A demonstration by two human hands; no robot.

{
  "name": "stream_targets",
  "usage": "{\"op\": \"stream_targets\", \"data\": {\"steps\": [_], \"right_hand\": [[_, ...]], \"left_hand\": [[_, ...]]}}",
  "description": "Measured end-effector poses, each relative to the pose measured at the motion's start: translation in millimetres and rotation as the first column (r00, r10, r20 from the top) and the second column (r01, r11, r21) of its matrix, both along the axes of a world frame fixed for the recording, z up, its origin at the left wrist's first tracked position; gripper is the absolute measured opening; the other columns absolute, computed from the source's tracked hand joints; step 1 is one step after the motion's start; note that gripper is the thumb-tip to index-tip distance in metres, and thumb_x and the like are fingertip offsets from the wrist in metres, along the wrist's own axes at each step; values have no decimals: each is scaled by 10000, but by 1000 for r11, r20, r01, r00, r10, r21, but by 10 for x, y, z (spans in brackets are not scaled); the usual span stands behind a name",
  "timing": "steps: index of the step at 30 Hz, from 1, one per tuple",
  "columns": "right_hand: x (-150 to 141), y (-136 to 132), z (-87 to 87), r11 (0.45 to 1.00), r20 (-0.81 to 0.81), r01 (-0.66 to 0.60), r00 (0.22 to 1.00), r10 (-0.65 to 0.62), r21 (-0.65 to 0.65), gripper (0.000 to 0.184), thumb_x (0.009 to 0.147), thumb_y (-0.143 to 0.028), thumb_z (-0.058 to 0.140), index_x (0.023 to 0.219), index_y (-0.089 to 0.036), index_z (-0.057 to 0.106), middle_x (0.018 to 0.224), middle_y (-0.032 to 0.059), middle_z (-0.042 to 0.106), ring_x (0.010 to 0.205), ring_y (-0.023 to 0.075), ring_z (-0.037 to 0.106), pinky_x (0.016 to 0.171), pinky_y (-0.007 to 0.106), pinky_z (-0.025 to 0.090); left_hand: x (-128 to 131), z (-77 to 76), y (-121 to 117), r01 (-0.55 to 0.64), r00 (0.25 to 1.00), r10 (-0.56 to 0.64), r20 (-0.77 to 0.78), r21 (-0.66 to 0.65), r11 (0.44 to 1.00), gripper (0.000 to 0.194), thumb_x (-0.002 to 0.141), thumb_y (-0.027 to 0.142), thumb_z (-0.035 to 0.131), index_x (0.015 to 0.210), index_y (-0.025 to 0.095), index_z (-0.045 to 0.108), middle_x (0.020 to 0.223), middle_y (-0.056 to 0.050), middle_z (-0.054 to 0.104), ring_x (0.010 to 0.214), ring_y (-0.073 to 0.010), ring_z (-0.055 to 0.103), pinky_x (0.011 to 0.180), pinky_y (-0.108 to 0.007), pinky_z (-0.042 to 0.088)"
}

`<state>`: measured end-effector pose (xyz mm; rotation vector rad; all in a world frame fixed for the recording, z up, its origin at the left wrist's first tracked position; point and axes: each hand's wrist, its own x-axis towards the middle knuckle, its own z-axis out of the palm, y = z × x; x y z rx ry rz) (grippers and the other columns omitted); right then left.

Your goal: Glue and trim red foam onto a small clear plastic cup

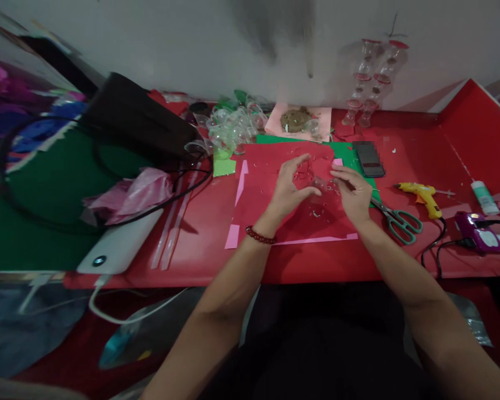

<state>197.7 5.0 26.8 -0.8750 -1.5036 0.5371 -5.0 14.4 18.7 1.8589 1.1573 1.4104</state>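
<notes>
Presently, left hand point(288, 191): over the red sheet point(254, 205), thumb and fingers curved well apart, grip around nothing visible.
Right hand point(355, 191): thumb and fingertips drawn close together; whether this grip has anything in it, I can't tell.
Transparent plastic piece point(319, 183): between the hands, at the red sheet; it looks thin and glossy, perhaps cup-shaped, though blur hides its outline.
Knock risk: such a light piece could tip or skid if a fingertip brushed it.
Scraps point(315, 213): loose and pale near the piece, they could cling to it.
Scissors point(404, 223): beside the right wrist on the bench point(208, 233); a sideways forearm swing could catch the handles.
</notes>
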Motion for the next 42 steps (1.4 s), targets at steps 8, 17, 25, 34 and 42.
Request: {"op": "stream_targets", "data": {"steps": [8,17,25,34,42], "right_hand": [[-11,44,-47,1000,-92,6,996,-8,-16,106,929,-329,739,973,-327,835,1116,16,822,1119,226,756,1094,471,570],[31,82,-68,983,-107,-128,988,115,-130,235,947,-444,720,1116,-312,818,1293,46,774,1294,249,684,1162,478,523],[6,22,2,1000,186,-8,982,7,10,314,1015,-486,611,1259,-386,781,1409,-12,732,1440,253,592,1309,562,340],[-8,-12,-74,982,261,118,953,-153,147,180,982,-379,671,979,-422,845,1020,-22,838,1063,267,736,1145,574,473],[14,-25,-2,988,137,123,981,-135,89,447,818,-605,836,1158,-325,757,1264,85,671,1214,295,613,1109,509,500]], "left_hand": [[210,-216,-39,232,929,-102,357,-346,909,845,588,248,971,1358,254,624,1376,-123,655,1282,-306,638,1115,-487,529],[195,-99,-65,-37,993,55,102,-171,985,598,732,228,853,1296,217,656,1292,-116,729,1111,-251,699,1018,-438,564],[302,-112,-105,-58,989,79,127,-166,984,498,713,190,843,1197,195,727,1222,-119,757,1112,-258,697,1047,-454,544],[469,-73,-249,251,824,57,563,-453,855,446,664,242,898,1052,198,683,986,-45,764,967,-233,739,899,-385,608],[333,-37,-165,318,738,54,672,-418,851,467,617,256,929,1013,208,685,997,-39,778,930,-206,745,914,-384,603]]}}
